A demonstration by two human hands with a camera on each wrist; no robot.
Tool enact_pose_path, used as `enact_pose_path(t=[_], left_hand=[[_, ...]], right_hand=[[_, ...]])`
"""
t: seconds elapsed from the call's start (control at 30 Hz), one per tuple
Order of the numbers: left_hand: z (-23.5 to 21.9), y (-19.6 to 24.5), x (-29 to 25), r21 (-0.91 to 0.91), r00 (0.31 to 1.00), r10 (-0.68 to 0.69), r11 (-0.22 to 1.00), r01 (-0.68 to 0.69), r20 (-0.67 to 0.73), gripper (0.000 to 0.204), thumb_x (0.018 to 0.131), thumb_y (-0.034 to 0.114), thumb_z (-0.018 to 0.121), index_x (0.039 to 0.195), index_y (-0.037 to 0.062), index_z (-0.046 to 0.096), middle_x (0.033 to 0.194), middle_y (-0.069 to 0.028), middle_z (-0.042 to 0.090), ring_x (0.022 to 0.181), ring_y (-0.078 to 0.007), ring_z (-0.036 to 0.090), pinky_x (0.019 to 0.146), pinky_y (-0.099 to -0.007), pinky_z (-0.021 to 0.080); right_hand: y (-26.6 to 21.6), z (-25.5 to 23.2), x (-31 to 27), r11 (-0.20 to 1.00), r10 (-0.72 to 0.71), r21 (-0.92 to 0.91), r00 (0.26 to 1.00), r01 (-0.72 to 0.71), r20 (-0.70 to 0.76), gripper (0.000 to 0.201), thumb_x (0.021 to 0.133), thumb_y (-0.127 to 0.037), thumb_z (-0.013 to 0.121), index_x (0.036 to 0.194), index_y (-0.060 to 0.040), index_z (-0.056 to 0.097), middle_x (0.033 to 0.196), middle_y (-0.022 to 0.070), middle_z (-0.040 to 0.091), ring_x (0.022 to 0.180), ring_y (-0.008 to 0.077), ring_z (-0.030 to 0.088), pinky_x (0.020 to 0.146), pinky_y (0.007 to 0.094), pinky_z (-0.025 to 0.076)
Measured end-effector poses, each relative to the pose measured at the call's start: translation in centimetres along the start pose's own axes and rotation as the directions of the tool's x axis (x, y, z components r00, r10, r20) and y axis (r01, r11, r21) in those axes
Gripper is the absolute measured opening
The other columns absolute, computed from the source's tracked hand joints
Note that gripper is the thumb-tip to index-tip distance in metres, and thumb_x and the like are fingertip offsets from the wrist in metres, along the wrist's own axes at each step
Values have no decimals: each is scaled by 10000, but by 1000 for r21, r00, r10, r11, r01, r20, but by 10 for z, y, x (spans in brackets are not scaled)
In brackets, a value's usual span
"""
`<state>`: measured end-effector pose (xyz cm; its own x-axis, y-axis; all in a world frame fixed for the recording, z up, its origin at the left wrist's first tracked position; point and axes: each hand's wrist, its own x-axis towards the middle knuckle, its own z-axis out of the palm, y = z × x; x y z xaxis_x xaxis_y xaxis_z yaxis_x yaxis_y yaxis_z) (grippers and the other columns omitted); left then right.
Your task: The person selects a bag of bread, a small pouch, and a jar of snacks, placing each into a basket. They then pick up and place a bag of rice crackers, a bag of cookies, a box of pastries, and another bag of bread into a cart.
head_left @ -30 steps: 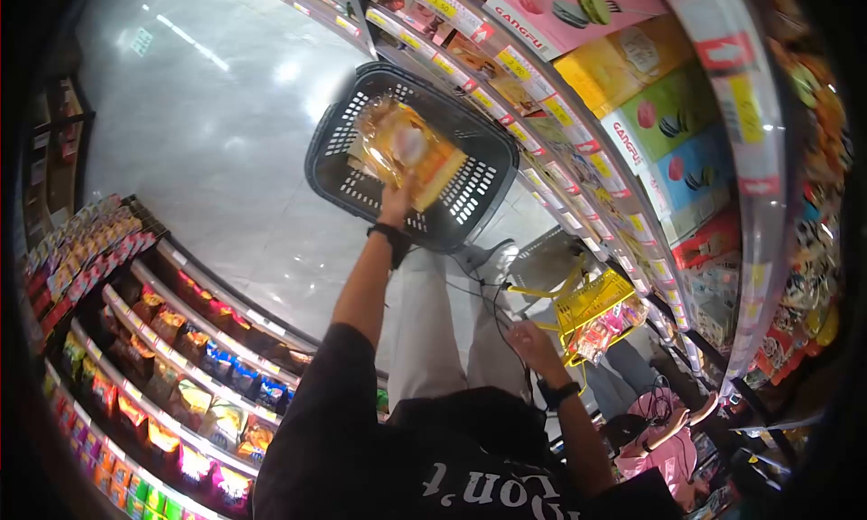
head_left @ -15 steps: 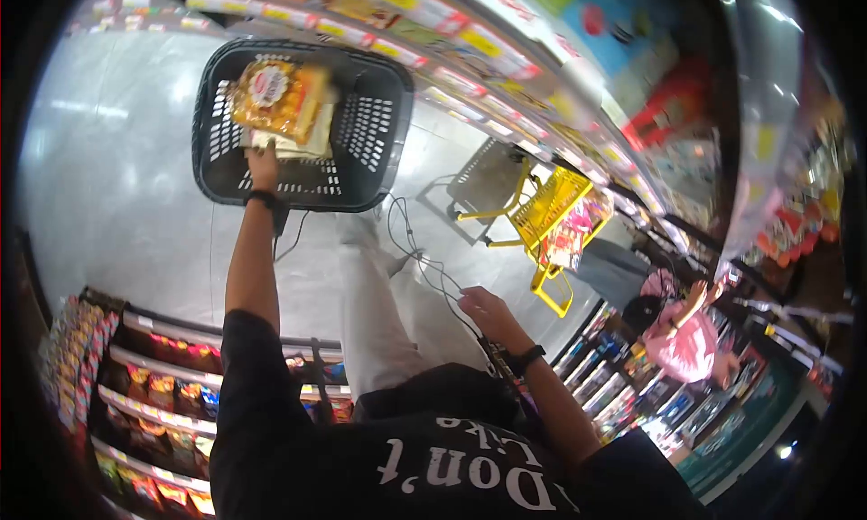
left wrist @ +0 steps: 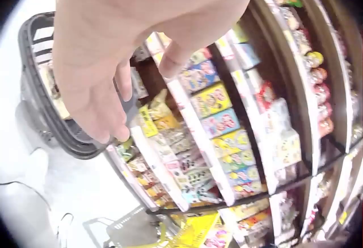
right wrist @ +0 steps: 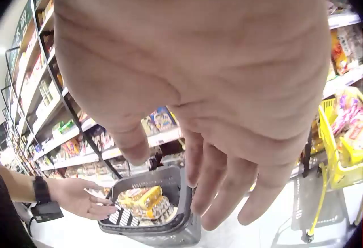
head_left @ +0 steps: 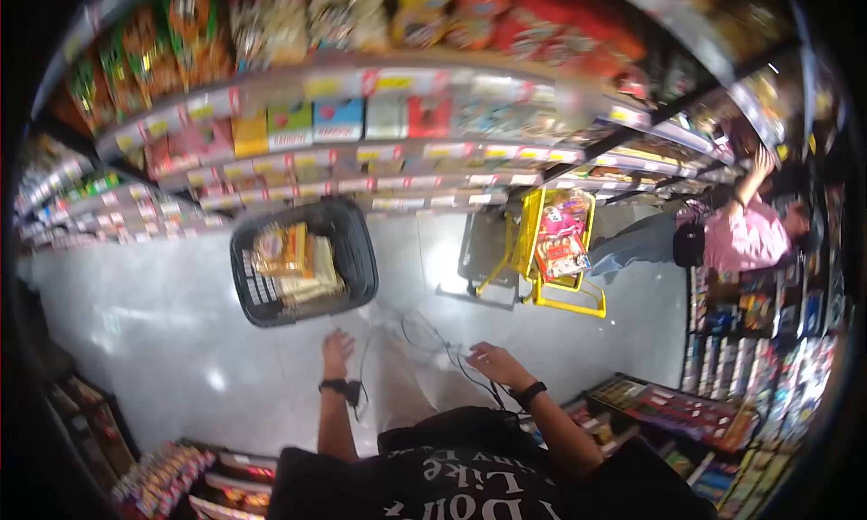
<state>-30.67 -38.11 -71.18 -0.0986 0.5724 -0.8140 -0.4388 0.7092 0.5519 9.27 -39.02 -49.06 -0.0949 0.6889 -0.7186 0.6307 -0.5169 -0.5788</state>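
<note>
In the head view my left hand (head_left: 338, 350) hangs just below the near side of a dark grey basket (head_left: 361, 285), touching nothing. Its fingers are loosely bent in the left wrist view (left wrist: 108, 72). My right hand (head_left: 492, 362), lower right of the basket, is empty, and the right wrist view shows its palm (right wrist: 198, 78) with relaxed fingers. Inside the basket lies a yellow-orange packet (head_left: 282, 251), with pale flat packs (head_left: 316, 281) beneath and beside it. Cables hang between my hands.
A yellow cart (head_left: 533, 240) holding colourful packets stands right of the basket. Beyond it a person in a pink top (head_left: 745, 240) reaches to a shelf. Shelves of snacks (head_left: 388, 104) run along the far side, and more displays (head_left: 172, 475) stand at the near edge.
My left hand has let go of the goods in the basket and drawn back toward my body. The head view has turned toward the shelves; the right hand stays empty.
</note>
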Motion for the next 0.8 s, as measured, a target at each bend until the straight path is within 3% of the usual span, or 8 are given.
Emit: enact_pose_path(t=[0.07, 0.27, 0.43, 0.47, 0.57, 0.63, 0.7, 0.8], left_hand=[[32, 14, -53, -20, 992, 98, 995, -97, 84, 490, 981, 364, 514, 1362, 57, 487, 1245, -128, 630, 1068, -272, 644, 894, -388, 519], [143, 77, -184, 113, 932, 168, 970, -214, 320, 461, 971, 365, 532, 1271, 16, 516, 1191, -186, 656, 1059, -302, 669, 895, -385, 525], [210, 119, -223, 95, 839, 266, 932, -349, 475, 352, 997, 274, 519, 1218, 1, 540, 1144, -184, 678, 1062, -313, 676, 892, -374, 536], [220, 129, -228, 70, 816, 288, 926, -370, 502, 342, 1001, 266, 514, 1212, -2, 541, 1142, -183, 679, 1063, -310, 676, 894, -369, 535], [244, 162, -235, 29, 747, 345, 899, -437, 569, 294, 1017, 229, 497, 1193, 0, 552, 1147, -167, 679, 1054, -280, 679, 903, -349, 525], [263, 199, -254, 101, 731, 374, 852, -514, 571, 282, 1021, 225, 497, 1190, 8, 558, 1147, -159, 679, 1051, -262, 679, 906, -336, 519], [267, 224, -241, 124, 717, 402, 820, -558, 569, 274, 1031, 238, 493, 1194, 32, 571, 1143, -140, 683, 1043, -232, 678, 903, -314, 503], [266, 257, -236, 169, 683, 447, 753, -635, 577, 279, 1037, 248, 484, 1201, 44, 581, 1144, -123, 687, 1024, -207, 675, 892, -298, 489]], right_hand=[[1, -11, -27, 998, -42, 35, 998, 43, -45, 480, 930, -372, 662, 1239, -9, 601, 1061, 166, 703, 968, 262, 681, 861, 355, 527], [-1, -64, -74, 942, -260, 153, 937, 299, -233, 447, 941, -331, 664, 1210, 22, 614, 1044, 167, 712, 969, 250, 686, 862, 339, 530], [-52, -134, -83, 846, -384, 229, 847, 482, -367, 419, 941, -303, 670, 1197, 22, 603, 1039, 142, 705, 966, 214, 684, 831, 320, 534], [-59, -145, -77, 779, -437, 255, 788, 573, -434, 385, 940, -276, 675, 1177, 20, 608, 1012, 124, 700, 958, 191, 678, 824, 302, 530], [-130, -206, -100, 844, -486, -26, 743, 536, -460, 358, 942, -245, 673, 1179, 15, 606, 991, 102, 694, 936, 167, 669, 811, 300, 529], [-163, -229, -92, 740, -543, 45, 635, 671, -549, 328, 942, -218, 669, 1173, 6, 610, 976, 77, 692, 901, 152, 662, 782, 297, 532], [-191, -255, -78, 727, -542, 34, 605, 686, -583, 299, 927, -188, 658, 1174, -21, 634, 1014, 54, 707, 959, 143, 668, 842, 294, 528], [-235, -273, -67, 703, -465, 101, 562, 704, -684, 348, 934, -206, 674, 1195, 15, 609, 1059, 109, 685, 940, 177, 670, 819, 307, 535]])
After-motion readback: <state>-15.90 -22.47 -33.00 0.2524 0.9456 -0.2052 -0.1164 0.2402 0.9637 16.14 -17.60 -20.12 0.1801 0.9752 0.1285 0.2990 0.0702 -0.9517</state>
